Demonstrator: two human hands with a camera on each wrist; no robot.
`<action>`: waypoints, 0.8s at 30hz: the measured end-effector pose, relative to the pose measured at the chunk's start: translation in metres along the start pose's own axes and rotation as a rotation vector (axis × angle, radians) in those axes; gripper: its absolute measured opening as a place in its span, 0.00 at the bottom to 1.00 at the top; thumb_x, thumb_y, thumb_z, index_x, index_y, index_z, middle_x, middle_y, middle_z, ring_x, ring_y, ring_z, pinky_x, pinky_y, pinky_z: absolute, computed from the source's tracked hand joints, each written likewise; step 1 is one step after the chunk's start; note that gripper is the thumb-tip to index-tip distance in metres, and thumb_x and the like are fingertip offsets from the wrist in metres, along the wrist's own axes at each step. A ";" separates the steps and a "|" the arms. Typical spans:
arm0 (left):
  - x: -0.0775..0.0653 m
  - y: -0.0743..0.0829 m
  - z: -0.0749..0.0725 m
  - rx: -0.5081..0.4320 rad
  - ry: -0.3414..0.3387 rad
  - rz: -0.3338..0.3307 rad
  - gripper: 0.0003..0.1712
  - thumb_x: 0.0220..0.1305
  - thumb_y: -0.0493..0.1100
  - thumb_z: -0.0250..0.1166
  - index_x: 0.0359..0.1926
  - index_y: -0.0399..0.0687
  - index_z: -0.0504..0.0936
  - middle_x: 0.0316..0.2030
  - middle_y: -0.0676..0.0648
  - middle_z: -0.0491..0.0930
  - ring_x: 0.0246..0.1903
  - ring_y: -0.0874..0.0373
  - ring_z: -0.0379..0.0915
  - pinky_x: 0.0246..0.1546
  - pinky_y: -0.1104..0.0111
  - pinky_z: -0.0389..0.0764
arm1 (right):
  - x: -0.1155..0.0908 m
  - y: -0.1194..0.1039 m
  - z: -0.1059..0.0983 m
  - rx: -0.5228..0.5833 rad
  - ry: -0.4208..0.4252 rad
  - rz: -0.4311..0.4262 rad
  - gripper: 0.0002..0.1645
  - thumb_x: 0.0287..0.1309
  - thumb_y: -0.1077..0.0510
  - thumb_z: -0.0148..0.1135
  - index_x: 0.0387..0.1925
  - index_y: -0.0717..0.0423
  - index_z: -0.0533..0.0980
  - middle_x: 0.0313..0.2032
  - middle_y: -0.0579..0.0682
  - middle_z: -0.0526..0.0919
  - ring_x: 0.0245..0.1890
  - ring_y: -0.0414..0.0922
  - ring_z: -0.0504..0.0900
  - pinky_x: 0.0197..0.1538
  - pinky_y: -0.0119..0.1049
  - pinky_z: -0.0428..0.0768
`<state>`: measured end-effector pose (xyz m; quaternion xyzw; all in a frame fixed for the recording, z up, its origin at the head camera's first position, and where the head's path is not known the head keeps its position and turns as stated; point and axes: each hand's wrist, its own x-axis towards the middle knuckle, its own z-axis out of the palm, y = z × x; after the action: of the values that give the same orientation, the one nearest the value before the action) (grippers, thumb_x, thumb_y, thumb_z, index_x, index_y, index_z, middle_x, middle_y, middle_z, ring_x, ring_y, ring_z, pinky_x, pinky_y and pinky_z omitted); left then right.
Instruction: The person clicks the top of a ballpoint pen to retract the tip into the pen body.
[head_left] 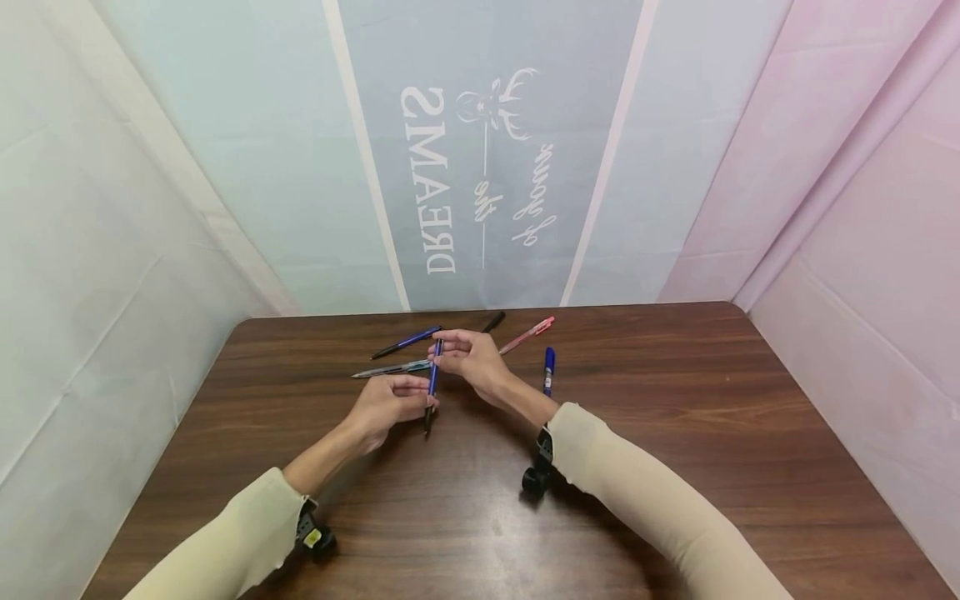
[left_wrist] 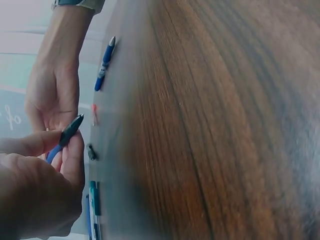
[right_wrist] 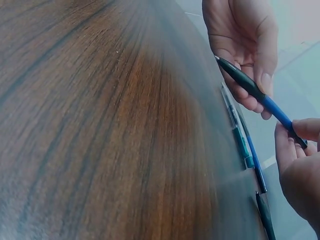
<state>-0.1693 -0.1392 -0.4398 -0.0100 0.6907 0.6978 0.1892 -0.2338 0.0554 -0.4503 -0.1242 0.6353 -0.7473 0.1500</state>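
A blue pen with a black grip section is held up between the two hands, its black tip slanting down toward the front. My left hand pinches its lower, black part between thumb and fingers. The right hand pinches the pen's upper end. In the right wrist view the same pen runs diagonally from the left hand to the right hand. Behind the hands lie a second blue and black pen and a clear pen with teal parts, partly hidden by the fingers.
Farther back on the brown table lie a black pen and a pink pen, both partly covered by the right hand. Beside the right wrist is a blue pen with a white label. Fabric walls enclose the table's back and sides.
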 end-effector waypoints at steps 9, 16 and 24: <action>-0.001 0.000 0.004 -0.042 -0.001 -0.044 0.20 0.73 0.28 0.65 0.60 0.19 0.76 0.43 0.38 0.89 0.44 0.51 0.90 0.49 0.62 0.89 | -0.004 -0.005 -0.002 0.018 -0.029 0.037 0.31 0.66 0.76 0.65 0.69 0.74 0.71 0.54 0.73 0.84 0.49 0.52 0.91 0.53 0.43 0.88; -0.004 -0.002 0.005 -0.041 -0.010 -0.058 0.20 0.72 0.28 0.65 0.61 0.20 0.75 0.41 0.42 0.90 0.43 0.52 0.90 0.47 0.63 0.89 | -0.006 -0.004 -0.003 0.013 -0.048 0.068 0.32 0.65 0.76 0.66 0.70 0.73 0.71 0.54 0.69 0.86 0.47 0.48 0.91 0.52 0.44 0.89; -0.004 -0.002 0.004 -0.061 -0.029 -0.057 0.20 0.73 0.28 0.65 0.61 0.19 0.76 0.44 0.37 0.90 0.45 0.50 0.90 0.48 0.63 0.89 | -0.008 -0.002 -0.004 0.032 -0.050 0.076 0.33 0.66 0.77 0.64 0.72 0.71 0.70 0.53 0.69 0.86 0.47 0.48 0.91 0.54 0.44 0.88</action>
<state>-0.1643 -0.1366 -0.4409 -0.0253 0.6656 0.7130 0.2190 -0.2283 0.0619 -0.4491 -0.1162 0.6236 -0.7479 0.1959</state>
